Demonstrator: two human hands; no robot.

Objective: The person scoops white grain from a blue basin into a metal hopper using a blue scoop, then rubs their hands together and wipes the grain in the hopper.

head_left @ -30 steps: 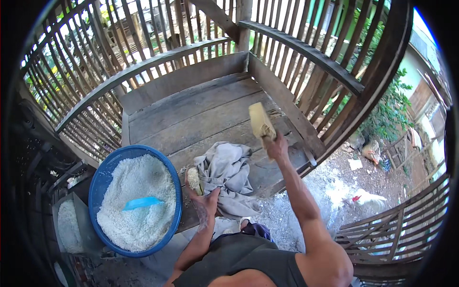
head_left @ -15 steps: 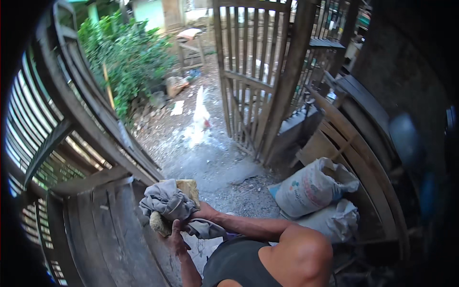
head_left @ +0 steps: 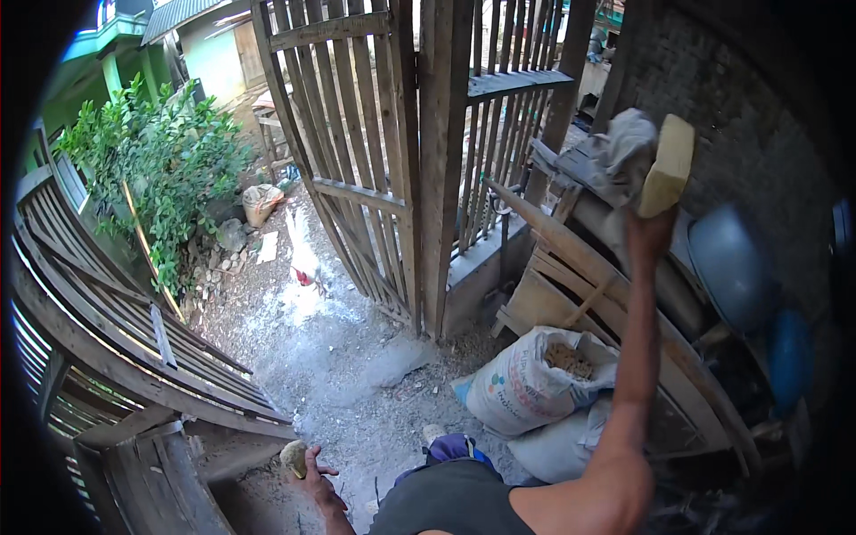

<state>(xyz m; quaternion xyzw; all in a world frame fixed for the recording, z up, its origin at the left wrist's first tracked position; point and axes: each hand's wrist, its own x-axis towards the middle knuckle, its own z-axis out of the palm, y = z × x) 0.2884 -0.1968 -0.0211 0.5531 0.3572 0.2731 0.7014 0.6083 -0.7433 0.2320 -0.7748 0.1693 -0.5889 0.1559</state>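
Observation:
My right arm is raised to the upper right. My right hand (head_left: 653, 239) grips a yellow sponge-like block (head_left: 669, 166) and a crumpled grey cloth (head_left: 624, 152), both in front of the wooden boards by the wall. Low on the left, beside the bench, my left hand (head_left: 319, 486) holds a small, rounded, tan, rough-looking piece (head_left: 293, 456). One or two of its fingers stick out to the right; its exact kind is unclear.
A worn wooden bench (head_left: 147, 481) and slatted fence (head_left: 116, 348) stand left. An open slatted gate (head_left: 357, 169) rises ahead, with a white chicken (head_left: 303, 254) beyond it. To the right are an open white sack (head_left: 508, 383), a metal basin (head_left: 731, 267) and a blue container (head_left: 789, 361).
The block and grey cloth, earlier at the left by the bench, have swung up to the far right in my right hand. My hands have parted, and the view has turned right.

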